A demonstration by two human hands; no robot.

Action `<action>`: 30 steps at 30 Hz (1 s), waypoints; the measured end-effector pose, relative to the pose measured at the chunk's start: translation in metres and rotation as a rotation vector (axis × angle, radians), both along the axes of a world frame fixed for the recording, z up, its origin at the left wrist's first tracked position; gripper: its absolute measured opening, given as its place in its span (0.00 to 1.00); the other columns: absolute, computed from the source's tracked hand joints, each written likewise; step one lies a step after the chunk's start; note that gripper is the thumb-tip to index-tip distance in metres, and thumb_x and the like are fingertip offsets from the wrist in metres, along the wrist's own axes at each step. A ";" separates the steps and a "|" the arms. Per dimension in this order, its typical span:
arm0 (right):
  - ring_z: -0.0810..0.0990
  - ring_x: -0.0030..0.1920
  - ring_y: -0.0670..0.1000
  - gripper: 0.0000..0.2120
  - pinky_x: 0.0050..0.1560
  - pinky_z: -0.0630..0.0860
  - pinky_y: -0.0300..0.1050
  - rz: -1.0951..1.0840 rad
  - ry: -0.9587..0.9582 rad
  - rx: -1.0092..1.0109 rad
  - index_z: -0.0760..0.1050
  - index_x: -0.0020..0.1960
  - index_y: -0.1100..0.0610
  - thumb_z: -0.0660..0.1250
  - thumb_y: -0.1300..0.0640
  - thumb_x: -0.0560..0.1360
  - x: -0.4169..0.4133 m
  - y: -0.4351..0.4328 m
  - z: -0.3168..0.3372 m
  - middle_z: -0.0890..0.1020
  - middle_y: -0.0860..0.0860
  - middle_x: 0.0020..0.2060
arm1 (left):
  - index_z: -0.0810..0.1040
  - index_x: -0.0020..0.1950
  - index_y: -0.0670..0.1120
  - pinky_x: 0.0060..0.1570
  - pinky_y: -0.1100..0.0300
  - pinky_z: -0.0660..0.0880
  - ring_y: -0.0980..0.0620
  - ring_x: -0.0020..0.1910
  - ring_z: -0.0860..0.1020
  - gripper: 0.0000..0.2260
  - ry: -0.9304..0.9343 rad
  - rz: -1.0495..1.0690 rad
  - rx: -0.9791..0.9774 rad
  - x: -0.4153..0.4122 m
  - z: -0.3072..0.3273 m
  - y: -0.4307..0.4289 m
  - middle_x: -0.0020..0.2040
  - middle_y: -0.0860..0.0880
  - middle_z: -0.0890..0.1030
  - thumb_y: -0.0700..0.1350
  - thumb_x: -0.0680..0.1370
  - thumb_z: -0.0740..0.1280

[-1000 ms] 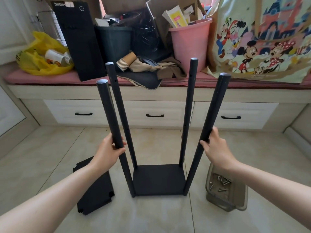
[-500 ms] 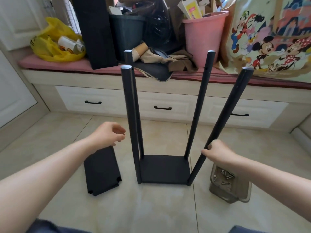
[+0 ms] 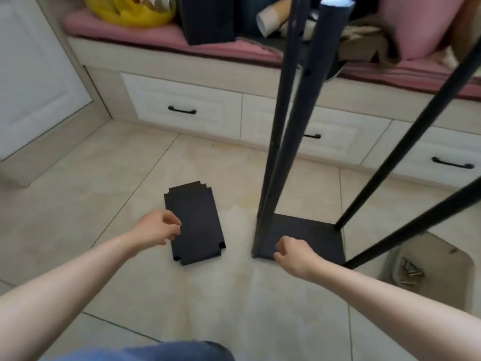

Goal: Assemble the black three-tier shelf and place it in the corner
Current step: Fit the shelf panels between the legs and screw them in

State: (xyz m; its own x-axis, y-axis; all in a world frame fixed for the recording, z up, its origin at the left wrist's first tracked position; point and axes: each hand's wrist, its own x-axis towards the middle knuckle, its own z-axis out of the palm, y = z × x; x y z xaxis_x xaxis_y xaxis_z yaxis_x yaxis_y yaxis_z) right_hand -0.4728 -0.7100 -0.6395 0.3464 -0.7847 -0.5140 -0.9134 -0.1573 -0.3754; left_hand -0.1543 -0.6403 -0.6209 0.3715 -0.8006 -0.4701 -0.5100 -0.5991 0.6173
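Note:
The half-built black shelf stands on the tiled floor: a bottom board (image 3: 309, 238) with several upright black poles (image 3: 299, 121) rising from its corners. Loose black shelf boards (image 3: 197, 225) lie stacked flat on the floor to its left. My left hand (image 3: 158, 229) hovers at the left edge of the loose boards, fingers loosely curled, holding nothing. My right hand (image 3: 291, 252) hangs over the front left corner of the bottom board, fingers loosely curled, apart from the poles.
A clear plastic tub (image 3: 426, 269) with screws sits on the floor at the right. A drawer bench (image 3: 187, 105) with a pink cushion and clutter runs along the back. A white cabinet door (image 3: 33, 82) stands at the left.
Both hands let go of the poles and dropped low. My left hand moved down to the loose boards, my right hand to the bottom board's front. The view tilted down and left.

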 end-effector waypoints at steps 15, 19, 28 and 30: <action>0.74 0.65 0.57 0.27 0.66 0.70 0.47 -0.077 -0.098 0.288 0.59 0.77 0.61 0.60 0.53 0.82 0.121 -0.018 -0.127 0.77 0.57 0.65 | 0.70 0.68 0.36 0.46 0.57 0.69 0.47 0.51 0.74 0.18 0.098 0.326 0.145 0.008 -0.151 0.006 0.59 0.43 0.77 0.40 0.80 0.67; 0.76 0.58 0.55 0.23 0.59 0.74 0.48 -0.083 -0.150 0.330 0.63 0.72 0.60 0.61 0.52 0.81 0.139 -0.026 -0.139 0.75 0.54 0.58 | 0.73 0.67 0.39 0.54 0.52 0.76 0.41 0.57 0.79 0.16 0.265 0.423 0.163 0.004 -0.167 0.006 0.60 0.40 0.80 0.40 0.80 0.67; 0.77 0.54 0.50 0.17 0.58 0.78 0.48 -0.347 -0.404 0.424 0.68 0.64 0.53 0.67 0.51 0.78 0.143 -0.020 -0.142 0.76 0.47 0.53 | 0.78 0.45 0.43 0.54 0.46 0.80 0.44 0.45 0.81 0.04 0.425 0.733 -0.031 -0.007 -0.165 0.006 0.46 0.45 0.83 0.39 0.80 0.68; 0.78 0.53 0.50 0.18 0.57 0.80 0.50 -0.479 -0.476 0.427 0.65 0.62 0.54 0.68 0.50 0.78 0.141 -0.016 -0.133 0.76 0.49 0.54 | 0.80 0.47 0.42 0.46 0.51 0.82 0.45 0.42 0.82 0.04 0.536 0.795 -0.051 -0.009 -0.155 0.010 0.46 0.44 0.84 0.42 0.80 0.70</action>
State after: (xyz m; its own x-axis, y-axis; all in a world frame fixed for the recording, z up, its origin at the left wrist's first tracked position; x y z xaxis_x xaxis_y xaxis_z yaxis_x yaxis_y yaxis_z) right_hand -0.3318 -0.7261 -0.7727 0.2787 -0.6727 -0.6854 -0.5718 0.4571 -0.6812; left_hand -0.1631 -0.6307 -0.7764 0.5605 -0.4312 -0.7071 0.3917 -0.6142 0.6851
